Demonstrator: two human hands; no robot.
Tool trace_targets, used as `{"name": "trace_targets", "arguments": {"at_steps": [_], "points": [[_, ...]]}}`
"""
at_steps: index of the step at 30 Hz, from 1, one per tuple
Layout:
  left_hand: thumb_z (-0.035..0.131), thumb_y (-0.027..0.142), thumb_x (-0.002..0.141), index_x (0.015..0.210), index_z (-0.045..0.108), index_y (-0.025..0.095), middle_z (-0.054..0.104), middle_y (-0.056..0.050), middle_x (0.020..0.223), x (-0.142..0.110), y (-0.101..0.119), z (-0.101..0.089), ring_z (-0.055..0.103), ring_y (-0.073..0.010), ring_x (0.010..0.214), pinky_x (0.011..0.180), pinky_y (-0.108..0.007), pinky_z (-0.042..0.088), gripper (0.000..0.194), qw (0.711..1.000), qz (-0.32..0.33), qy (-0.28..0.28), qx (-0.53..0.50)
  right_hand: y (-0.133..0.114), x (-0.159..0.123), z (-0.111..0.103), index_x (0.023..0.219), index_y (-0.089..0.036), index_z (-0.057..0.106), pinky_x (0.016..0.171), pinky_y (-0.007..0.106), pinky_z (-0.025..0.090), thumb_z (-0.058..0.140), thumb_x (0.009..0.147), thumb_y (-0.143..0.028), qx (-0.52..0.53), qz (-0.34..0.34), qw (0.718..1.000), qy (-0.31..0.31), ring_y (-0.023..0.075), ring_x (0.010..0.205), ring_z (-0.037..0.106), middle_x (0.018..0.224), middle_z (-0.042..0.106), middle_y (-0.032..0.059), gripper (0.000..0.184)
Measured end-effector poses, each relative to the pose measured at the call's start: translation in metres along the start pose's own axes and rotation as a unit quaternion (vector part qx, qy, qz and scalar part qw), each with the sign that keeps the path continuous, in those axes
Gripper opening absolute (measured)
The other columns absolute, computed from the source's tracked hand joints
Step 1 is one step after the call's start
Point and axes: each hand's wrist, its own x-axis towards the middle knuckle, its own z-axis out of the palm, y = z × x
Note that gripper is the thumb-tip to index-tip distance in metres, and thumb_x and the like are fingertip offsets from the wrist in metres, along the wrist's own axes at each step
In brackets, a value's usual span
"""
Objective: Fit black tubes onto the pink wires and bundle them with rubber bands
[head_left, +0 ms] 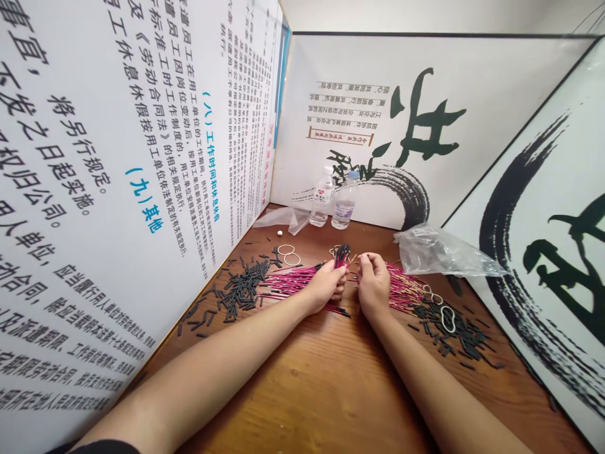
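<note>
My left hand (pixel 326 287) is closed around a bundle of thin pink-red wires (pixel 342 255), whose black-sleeved ends stick up above the fist. Close to those ends, my right hand (pixel 373 287) pinches with thumb and forefinger; what sits in the pinch is too small to make out. More pink-red wires (pixel 289 280) lie to the left of my left hand, beside a heap of short black sleeves (pixel 242 287). Past my right wrist are wires with yellowish ends (pixel 405 284) and a second scatter of black sleeves (pixel 456 331).
Pale rubber bands (pixel 292 259) lie near both heaps. Behind stand two water bottles (pixel 322 205), with a clear plastic bag (pixel 442 253) to the right and a plastic sheet (pixel 286 219) to the left. Printed panels (pixel 350 69) wall in the wooden table (pixel 302 384).
</note>
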Motion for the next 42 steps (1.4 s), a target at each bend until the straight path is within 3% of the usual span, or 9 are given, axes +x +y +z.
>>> {"name": "trace_targets", "arguments": {"at_steps": [7, 17, 34, 42], "points": [[0.055, 0.036, 0.084, 0.086, 0.038, 0.021, 0.026, 0.011, 0.057, 0.001, -0.001, 0.000, 0.017, -0.0021, 0.038, 0.039, -0.016, 0.010, 0.023, 1.000, 0.006, -0.017, 0.012, -0.006, -0.010, 0.003, 0.086, -0.019, 0.052, 0.065, 0.025, 0.041, 0.050, 0.087, -0.045, -0.030, -0.047, 0.998, -0.011, 0.0126, 0.067, 0.048, 0.075, 0.052, -0.0008, 0.027], [0.053, 0.031, 0.086, 0.084, 0.037, 0.021, 0.026, 0.010, 0.056, 0.000, -0.001, 0.001, 0.016, -0.0023, 0.038, 0.039, -0.018, 0.010, 0.019, 1.000, 0.009, -0.015, 0.015, 0.001, 0.003, -0.007, 0.086, -0.018, 0.053, 0.073, 0.027, 0.041, 0.049, 0.088, -0.043, -0.068, -0.070, 0.995, 0.001, 0.0146, 0.076, 0.051, 0.080, 0.055, 0.0008, 0.025], [0.057, 0.034, 0.084, 0.092, 0.042, 0.019, 0.026, 0.011, 0.053, 0.000, -0.002, 0.001, 0.018, -0.0027, 0.040, 0.040, -0.017, 0.013, 0.023, 0.999, 0.008, -0.019, 0.032, 0.012, 0.006, -0.010, 0.090, -0.019, 0.058, 0.060, 0.025, 0.039, 0.050, 0.086, -0.049, -0.030, -0.039, 0.999, -0.001, 0.0132, 0.063, 0.047, 0.069, 0.050, -0.0011, 0.031], [0.056, 0.033, 0.084, 0.092, 0.040, 0.021, 0.025, 0.012, 0.054, 0.000, -0.002, 0.000, 0.017, -0.0028, 0.039, 0.039, -0.017, 0.012, 0.022, 0.999, 0.012, -0.028, 0.023, 0.010, 0.005, -0.010, 0.088, -0.019, 0.060, 0.048, 0.023, 0.029, 0.055, 0.083, -0.050, 0.018, -0.004, 1.000, -0.010, 0.0098, 0.050, 0.034, 0.058, 0.039, -0.0056, 0.032]]}}
